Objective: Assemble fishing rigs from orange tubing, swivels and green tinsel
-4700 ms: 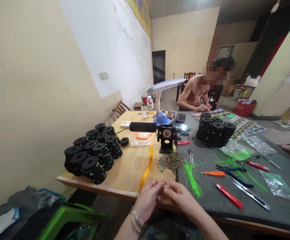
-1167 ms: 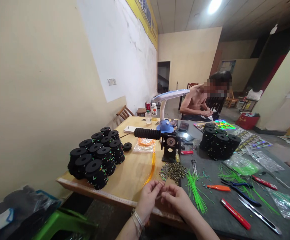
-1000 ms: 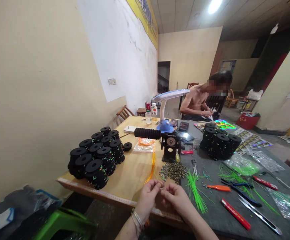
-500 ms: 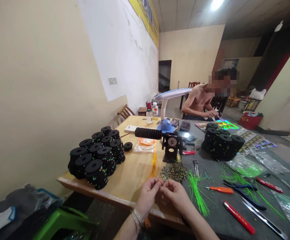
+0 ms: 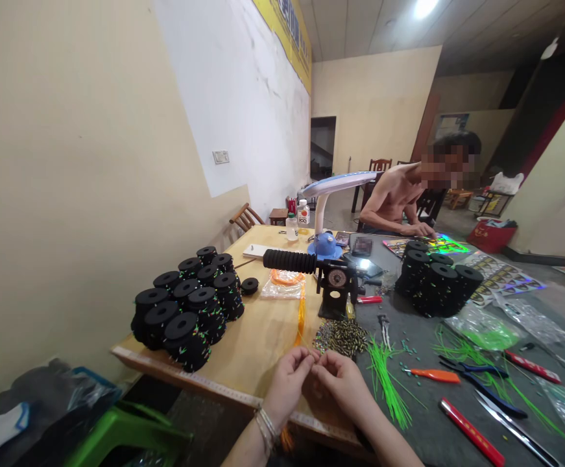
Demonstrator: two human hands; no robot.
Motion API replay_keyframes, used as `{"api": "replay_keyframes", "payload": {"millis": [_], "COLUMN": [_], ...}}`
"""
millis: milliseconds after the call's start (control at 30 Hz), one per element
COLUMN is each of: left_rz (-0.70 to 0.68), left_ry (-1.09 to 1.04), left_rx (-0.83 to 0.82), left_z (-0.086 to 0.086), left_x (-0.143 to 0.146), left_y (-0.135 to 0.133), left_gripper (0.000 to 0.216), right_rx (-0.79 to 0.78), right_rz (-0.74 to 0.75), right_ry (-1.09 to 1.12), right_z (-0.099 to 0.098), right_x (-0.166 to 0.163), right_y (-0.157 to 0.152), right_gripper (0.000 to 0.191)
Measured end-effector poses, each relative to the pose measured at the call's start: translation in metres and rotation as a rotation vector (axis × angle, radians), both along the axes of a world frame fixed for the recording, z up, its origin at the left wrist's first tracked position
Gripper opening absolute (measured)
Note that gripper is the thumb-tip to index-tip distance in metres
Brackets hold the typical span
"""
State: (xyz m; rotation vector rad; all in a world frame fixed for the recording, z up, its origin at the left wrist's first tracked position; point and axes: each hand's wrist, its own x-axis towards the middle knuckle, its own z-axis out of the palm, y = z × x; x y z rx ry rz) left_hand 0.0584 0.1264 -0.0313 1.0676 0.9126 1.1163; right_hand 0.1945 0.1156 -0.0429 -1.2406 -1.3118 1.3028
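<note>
- Head view: your left hand (image 5: pixel 287 377) and your right hand (image 5: pixel 341 379) are meeting just above the near edge of the wooden table (image 5: pixel 238 357), and silver-coloured bracelets (image 5: pixel 265 428) are circling your left wrist.
- You are pressing thumb and forefinger together on each hand, the two pinches nearly touching; whatever is sitting between your fingertips is too small to tell.
- Orange strands (image 5: pixel 301 318) are running down the tabletop towards your left fingertips from beside a clear bag (image 5: pixel 268 291), which is holding an orange coil.
- A pile of small dark and brassy pieces (image 5: pixel 348 336) is lying just beyond your fingers, in front of a black device (image 5: pixel 333 301) whose ridged handle (image 5: pixel 289 261) is pointing left.
- Bright green strands (image 5: pixel 386 386) are spreading over the grey mat (image 5: pixel 411 318) near your right hand.
- Farther right, an orange-handled tool (image 5: pixel 435 375), blue-handled pliers (image 5: pixel 496 392) and a long red object (image 5: pixel 471 431) are lying on the mat.
- Black spools (image 5: pixel 180 324) are standing clustered at the left, and more black rolls (image 5: pixel 440 285) are standing at the right.
- Across the table, another person (image 5: pixel 390 201) is leaning over shiny sheets (image 5: pixel 452 245), well apart from your hands.
</note>
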Motion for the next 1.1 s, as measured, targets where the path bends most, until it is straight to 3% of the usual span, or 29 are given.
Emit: {"api": "replay_keyframes", "payload": {"millis": [233, 433, 600, 700, 900, 1100], "left_rz": [0.036, 0.007, 0.007, 0.020, -0.026, -0.015], "left_ry": [0.064, 0.052, 0.056, 0.086, 0.087, 0.102], "left_rx": [0.019, 0.028, 0.019, 0.043, 0.078, 0.080], "left_z": [0.003, 0.006, 0.004, 0.002, 0.001, 0.001], "left_x": [-0.002, -0.001, -0.001, -0.003, -0.001, -0.001], "left_y": [0.007, 0.007, 0.010, 0.013, 0.014, 0.017], "left_gripper": [0.034, 0.032, 0.033, 0.033, 0.027, 0.028], "right_rx": [0.035, 0.113, 0.061, 0.065, 0.106, 0.086], "right_rz": [0.016, -0.046, -0.008, -0.027, -0.075, -0.031], "right_ry": [-0.104, -0.172, -0.123, -0.210, -0.211, -0.258], "right_z": [0.007, 0.007, 0.004, 0.001, 0.005, 0.003], "right_x": [0.006, 0.002, 0.006, 0.007, 0.006, 0.010], "right_y": [0.001, 0.007, 0.007, 0.008, 0.012, 0.009], "right_gripper": [0.012, 0.021, 0.012, 0.007, 0.015, 0.010]}}
